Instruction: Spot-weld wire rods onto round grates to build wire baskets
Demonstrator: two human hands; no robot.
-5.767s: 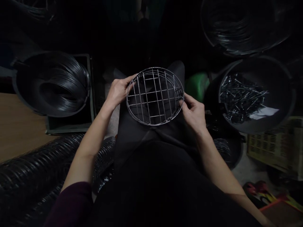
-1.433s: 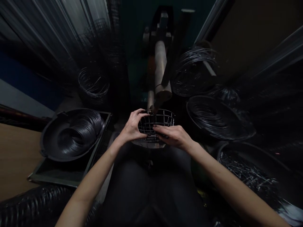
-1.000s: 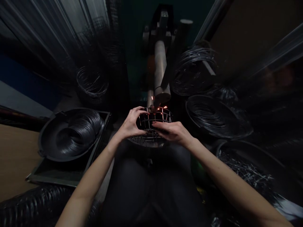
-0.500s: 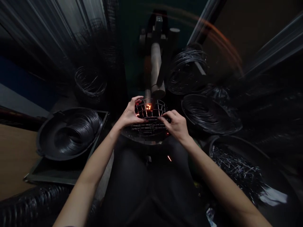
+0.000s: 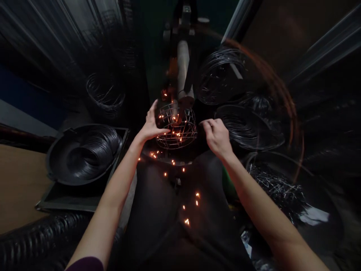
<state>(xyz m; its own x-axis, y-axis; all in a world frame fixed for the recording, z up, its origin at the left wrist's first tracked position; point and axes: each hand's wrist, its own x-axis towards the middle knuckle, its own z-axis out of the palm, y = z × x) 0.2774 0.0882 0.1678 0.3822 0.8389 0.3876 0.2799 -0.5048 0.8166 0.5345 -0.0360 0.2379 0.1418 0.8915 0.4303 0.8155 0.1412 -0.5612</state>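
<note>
A round wire cage (image 5: 189, 130) of dark crossing wires hangs around the lower tip of the welding machine's arm (image 5: 183, 69). Glowing sparks scatter over the cage and drop in front of it. At the cage's left side is my left hand (image 5: 149, 126), thumb and fingers spread wide. Its thumb overlaps the front wires; whether it touches them I cannot tell. My right hand (image 5: 218, 137) is off to the right, apart from the cage. Its fingers are curled together with nothing visible at the tips.
A black basin (image 5: 53, 171) with coiled wire rings (image 5: 96, 152) stands at left on a tray. At right are another basin of wire rings (image 5: 239, 128) and a heap of short wire pieces (image 5: 278, 188). More wire coils (image 5: 104, 98) lie further back. Sparks fall over my lap (image 5: 158, 214).
My right hand has drawn off the cage to the right. My left hand has spread wider. The cage sits tilted differently, and many more sparks fly and fall over my lap.
</note>
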